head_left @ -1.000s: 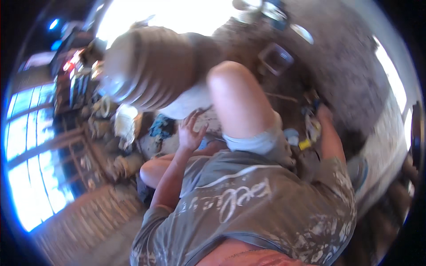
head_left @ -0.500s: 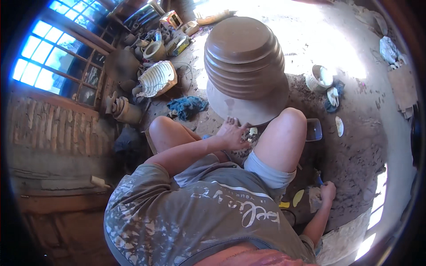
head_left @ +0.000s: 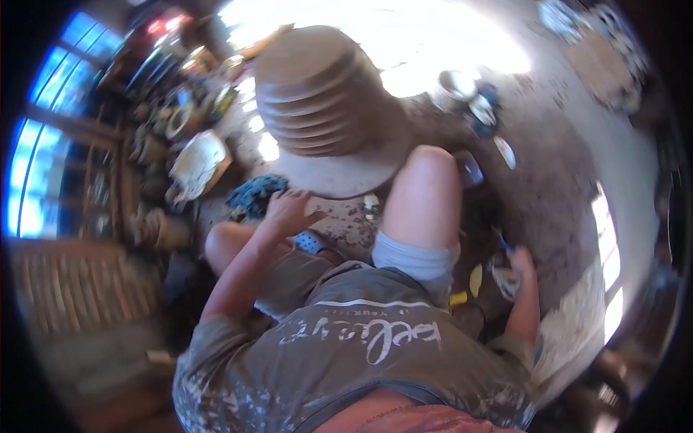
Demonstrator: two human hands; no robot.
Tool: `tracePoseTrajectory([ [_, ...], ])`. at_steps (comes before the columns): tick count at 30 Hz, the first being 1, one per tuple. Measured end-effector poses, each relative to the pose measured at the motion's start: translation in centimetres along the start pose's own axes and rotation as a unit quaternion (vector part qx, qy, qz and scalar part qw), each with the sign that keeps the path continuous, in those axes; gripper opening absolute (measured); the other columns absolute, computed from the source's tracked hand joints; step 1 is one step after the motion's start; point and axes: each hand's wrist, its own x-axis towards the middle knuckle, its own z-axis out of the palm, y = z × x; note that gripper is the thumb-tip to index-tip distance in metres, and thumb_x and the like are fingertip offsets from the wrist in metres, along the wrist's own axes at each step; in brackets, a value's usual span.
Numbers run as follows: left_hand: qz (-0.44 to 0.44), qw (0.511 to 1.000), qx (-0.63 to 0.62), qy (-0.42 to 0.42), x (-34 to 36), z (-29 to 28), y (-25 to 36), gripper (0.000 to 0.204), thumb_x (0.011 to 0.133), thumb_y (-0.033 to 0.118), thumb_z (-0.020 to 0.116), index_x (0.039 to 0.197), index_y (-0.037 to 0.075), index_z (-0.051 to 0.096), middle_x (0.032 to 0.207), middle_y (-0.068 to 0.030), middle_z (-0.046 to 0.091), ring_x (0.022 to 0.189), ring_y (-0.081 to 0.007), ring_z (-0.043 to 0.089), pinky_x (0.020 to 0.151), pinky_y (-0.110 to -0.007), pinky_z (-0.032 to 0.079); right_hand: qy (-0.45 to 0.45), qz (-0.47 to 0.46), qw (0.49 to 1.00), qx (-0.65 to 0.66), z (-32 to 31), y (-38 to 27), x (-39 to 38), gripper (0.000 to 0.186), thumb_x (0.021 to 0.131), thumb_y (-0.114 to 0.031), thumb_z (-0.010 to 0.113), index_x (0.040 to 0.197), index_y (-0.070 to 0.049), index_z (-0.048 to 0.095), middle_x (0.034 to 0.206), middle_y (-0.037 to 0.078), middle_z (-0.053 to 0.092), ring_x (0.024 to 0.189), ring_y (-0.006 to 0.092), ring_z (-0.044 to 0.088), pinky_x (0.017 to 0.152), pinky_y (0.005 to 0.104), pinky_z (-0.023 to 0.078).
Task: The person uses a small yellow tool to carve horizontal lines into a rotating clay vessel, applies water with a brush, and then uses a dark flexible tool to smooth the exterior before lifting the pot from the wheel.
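A large ribbed brown clay pot (head_left: 317,94) stands on a round wheel disc (head_left: 332,179) in front of my knees. My left hand (head_left: 289,213) is open, thumb spread apart, at the right side of a crumpled teal cloth (head_left: 256,195). Its fingertips are close to the cloth; whether they touch it I cannot tell. Low on my right, my right hand (head_left: 522,263) is closed round a blue-handled tool (head_left: 502,241) pointing forward. The tool's tip is too blurred to name. Beside that hand lies a pale crumpled piece (head_left: 503,278) on the floor.
Right of the pot stand a pale bucket (head_left: 453,88) and a small clear tub (head_left: 471,172). A yellow oval piece (head_left: 476,280) lies beside my right thigh. A ribbed white mould (head_left: 198,164) and several pots crowd the left side. Clay crumbs dot the floor before me.
My left hand has moved left from the wheel disc's near edge to the teal cloth. The right hand keeps the blue-handled tool. The whole view has turned and is blurred.
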Motion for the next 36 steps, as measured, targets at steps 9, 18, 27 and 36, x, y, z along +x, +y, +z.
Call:
tracePoseTrajectory([
  [9, -0.027, 0.994, 0.087, -0.051, 1.7, 1.7, 0.6, 0.099, 0.086, 0.063, 0.064, 0.158, 0.006, 0.026, 0.158, -0.0350, 0.022, 0.150, -0.0492, 0.017, 0.118, -0.058, 0.023, 0.185, -0.024, 0.862, 0.471, -15.0, -1.5, -12.7, 0.033, 0.088, -0.011, 0.072, 0.119, 0.000, 0.071, 0.090, 0.009, 0.073, 0.076, 0.0124, 0.066, 0.066, 0.0258, 0.051],
  [18, 0.180, 0.981, -0.015, -0.066, 2.7, 2.7, 6.7, 0.095, 0.084, 0.058, 0.067, 0.156, 0.007, 0.031, 0.153, -0.0373, 0.029, 0.145, -0.0496, 0.028, 0.119, -0.051, 0.026, 0.210, -0.226, 0.286, 0.907, -12.5, -4.4, -12.0, 0.018, 0.097, -0.014, 0.064, 0.110, -0.002, 0.063, 0.098, 0.014, 0.067, 0.086, 0.0226, 0.062, 0.080, 0.0365, 0.052],
  [27, 0.038, 0.984, 0.167, -0.047, 6.9, 2.7, -3.0, 0.104, 0.087, 0.067, 0.060, 0.157, 0.000, 0.022, 0.151, -0.0381, 0.033, 0.143, -0.0534, 0.029, 0.118, -0.056, 0.027, 0.211, -0.033, 0.563, 0.798, -12.4, 0.1, -11.2, 0.037, 0.099, -0.038, 0.064, 0.106, -0.001, 0.066, 0.092, 0.010, 0.070, 0.087, 0.0186, 0.068, 0.081, 0.0345, 0.056],
  [36, 0.233, 0.972, 0.034, -0.009, 6.1, 3.3, 7.4, 0.087, 0.086, 0.052, 0.069, 0.150, 0.003, 0.036, 0.134, -0.0315, 0.056, 0.129, -0.0486, 0.050, 0.111, -0.053, 0.037, 0.244, 0.312, 0.906, 0.153, -6.6, 17.0, -23.2, 0.045, 0.095, -0.041, 0.065, 0.111, 0.001, 0.067, 0.091, 0.015, 0.070, 0.087, 0.0320, 0.068, 0.078, 0.0446, 0.054],
])
